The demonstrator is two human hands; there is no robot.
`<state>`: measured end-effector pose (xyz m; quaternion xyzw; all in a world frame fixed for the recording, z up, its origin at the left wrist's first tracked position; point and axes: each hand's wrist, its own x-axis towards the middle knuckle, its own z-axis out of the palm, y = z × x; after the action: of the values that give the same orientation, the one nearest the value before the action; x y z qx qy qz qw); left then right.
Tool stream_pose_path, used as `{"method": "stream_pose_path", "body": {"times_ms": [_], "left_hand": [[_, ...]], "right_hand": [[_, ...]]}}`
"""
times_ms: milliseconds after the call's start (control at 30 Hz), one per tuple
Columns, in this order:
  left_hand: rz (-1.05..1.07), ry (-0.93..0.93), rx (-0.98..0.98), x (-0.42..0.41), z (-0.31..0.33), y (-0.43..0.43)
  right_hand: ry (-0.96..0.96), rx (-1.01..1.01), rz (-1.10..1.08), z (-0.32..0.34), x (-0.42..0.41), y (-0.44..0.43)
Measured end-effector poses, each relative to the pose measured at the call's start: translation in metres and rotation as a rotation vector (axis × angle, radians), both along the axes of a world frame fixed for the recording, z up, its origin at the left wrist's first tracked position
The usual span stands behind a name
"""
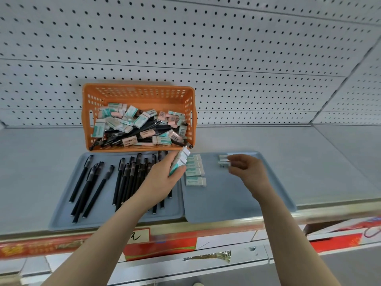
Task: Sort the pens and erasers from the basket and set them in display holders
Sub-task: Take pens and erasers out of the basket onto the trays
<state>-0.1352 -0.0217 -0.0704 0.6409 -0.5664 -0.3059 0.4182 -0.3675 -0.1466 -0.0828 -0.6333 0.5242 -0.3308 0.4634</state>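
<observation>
An orange basket [88, 112] at the back of the shelf holds a jumble of black pens and boxed erasers. Several black pens [90, 182] lie on the left grey tray [61, 215]. The right grey tray [226, 203] carries a column of white-and-teal erasers [195, 181]. My left hand [158, 182] grips a stack of erasers [180, 161] over the gap between the trays. Over the back of the right tray, my right hand [247, 170] pinches an eraser [223, 163] resting on another one.
A white pegboard wall [206, 58] rises behind the shelf. The shelf's front edge [206, 226] has a metal rail with red price strips below. A red box [346, 230] sits lower right.
</observation>
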Motion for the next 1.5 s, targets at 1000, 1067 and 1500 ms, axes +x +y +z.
{"method": "stream_pose_path", "body": {"times_ms": [1000, 1067, 1500], "left_hand": [[0.013, -0.071, 0.07, -0.023, -0.016, -0.022], [0.011, -0.063, 0.075, -0.022, -0.017, -0.021], [0.009, 0.062, 0.105, -0.021, -0.015, -0.023]], "right_hand": [[0.658, -0.227, 0.306, 0.006, 0.02, -0.006], [0.678, -0.246, 0.307, 0.008, 0.018, -0.011], [0.61, -0.44, 0.144, -0.006, 0.017, -0.022]]}}
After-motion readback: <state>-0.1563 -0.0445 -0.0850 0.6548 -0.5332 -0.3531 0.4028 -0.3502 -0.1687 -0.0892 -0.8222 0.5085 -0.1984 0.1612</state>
